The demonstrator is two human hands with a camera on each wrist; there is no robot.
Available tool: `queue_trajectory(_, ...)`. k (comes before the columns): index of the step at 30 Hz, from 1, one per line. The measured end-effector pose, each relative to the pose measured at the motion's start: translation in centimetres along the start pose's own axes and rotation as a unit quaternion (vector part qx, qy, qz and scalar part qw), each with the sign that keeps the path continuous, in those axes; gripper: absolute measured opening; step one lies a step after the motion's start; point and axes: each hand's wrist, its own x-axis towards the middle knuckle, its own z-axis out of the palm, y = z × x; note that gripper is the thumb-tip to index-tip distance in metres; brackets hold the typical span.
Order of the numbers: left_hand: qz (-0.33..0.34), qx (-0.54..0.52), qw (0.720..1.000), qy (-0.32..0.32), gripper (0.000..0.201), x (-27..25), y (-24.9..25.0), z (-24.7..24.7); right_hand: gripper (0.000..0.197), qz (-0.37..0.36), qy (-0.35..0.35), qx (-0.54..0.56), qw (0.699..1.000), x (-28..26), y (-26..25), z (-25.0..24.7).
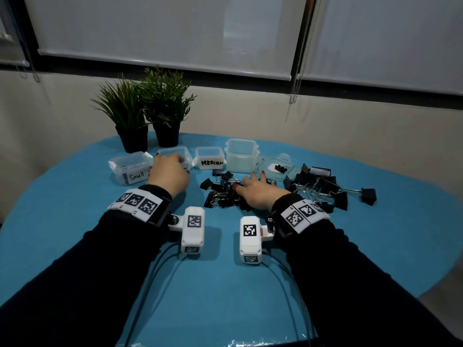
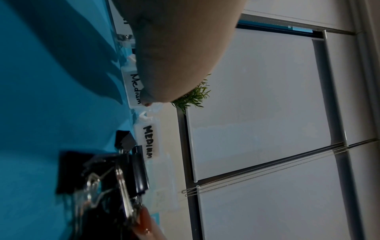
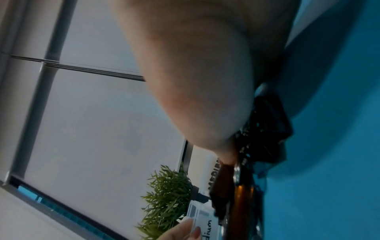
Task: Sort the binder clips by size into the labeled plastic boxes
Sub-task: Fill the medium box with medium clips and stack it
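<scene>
Clear plastic boxes stand in a row at the back: "Small" [image 1: 130,169], a lowercase "Medium" box [image 1: 186,152], a "MEDIUM" box [image 1: 209,159] and a taller box [image 1: 241,156] with no label in sight. My left hand [image 1: 170,171] lies over the lowercase Medium box [image 2: 135,87], fingers curled over its front wall, thumb and little finger on the outside. My right hand [image 1: 258,191] rests flat with spread fingers on a pile of smaller black binder clips [image 1: 220,191]. Whether a clip sits under either palm is hidden. Large clips [image 1: 323,186] lie heaped to the right.
Two potted plants [image 1: 150,108] stand behind the boxes at the back left. A clear lid [image 1: 275,166] with one clip on it lies right of the tall box. Blue cloth [image 1: 225,284] covers the round table. Camera cables trail toward me.
</scene>
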Motion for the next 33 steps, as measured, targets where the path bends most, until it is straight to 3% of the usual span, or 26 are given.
queue_trajectory(3,0.002,0.0,1.0,0.001,0.044,0.0,0.0,0.0,0.047,-0.077,-0.018,0.025,0.997,-0.7,-0.4,-0.1)
queue_trajectory(5,0.003,0.001,1.0,0.001,0.044,0.0,0.0,0.0,0.047,-0.112,-0.026,0.116,0.987,-1.1,-0.6,-0.2)
queue_trajectory(7,0.003,0.0,1.0,0.0,0.044,0.1,0.0,-0.1,0.035,-0.112,0.032,0.282,0.952,-0.9,-0.6,-0.2)
queue_trajectory(9,0.004,-0.001,1.0,-0.002,0.044,0.1,0.1,-0.1,0.024,-0.085,0.144,0.365,0.916,-0.4,-0.1,-0.7)
queue_trajectory(11,0.003,-0.001,1.0,-0.005,0.043,0.0,0.2,-0.1,0.026,-0.041,0.235,0.292,0.926,0.7,1.1,-1.5)
queue_trajectory(12,0.003,-0.001,1.0,-0.007,0.042,0.0,0.2,-0.1,0.03,-0.017,0.249,0.25,0.936,1.0,1.7,-1.8)
queue_trajectory(15,0.007,0.004,1.0,-0.011,0.042,-0.1,0.2,-0.1,0.031,0.005,0.235,0.203,0.95,1.8,2.5,-1.7)
queue_trajectory(22,0.009,-0.007,1.0,-0.01,0.041,-0.1,0.0,-0.1,0.02,-0.02,0.213,0.195,0.957,2.1,2.5,-1.2)
queue_trajectory(25,0.003,-0.011,1.0,-0.015,0.045,-0.2,0.0,-0.2,0.025,-0.016,0.217,0.238,0.947,1.9,2.4,-1.3)
queue_trajectory(29,0.005,-0.014,1.0,-0.02,0.05,-0.1,0.2,-0.3,0.041,0.027,0.311,0.257,0.915,2.4,3.3,-2.4)
queue_trajectory(31,0.008,-0.014,1.0,-0.016,0.05,0.0,0.2,-0.3,0.052,0.063,0.29,0.196,0.934,2.5,3.9,-2.8)
queue_trajectory(33,0.008,-0.015,1.0,-0.014,0.05,0.0,0.2,-0.3,0.048,0.075,0.23,0.138,0.96,3.0,4.4,-2.9)
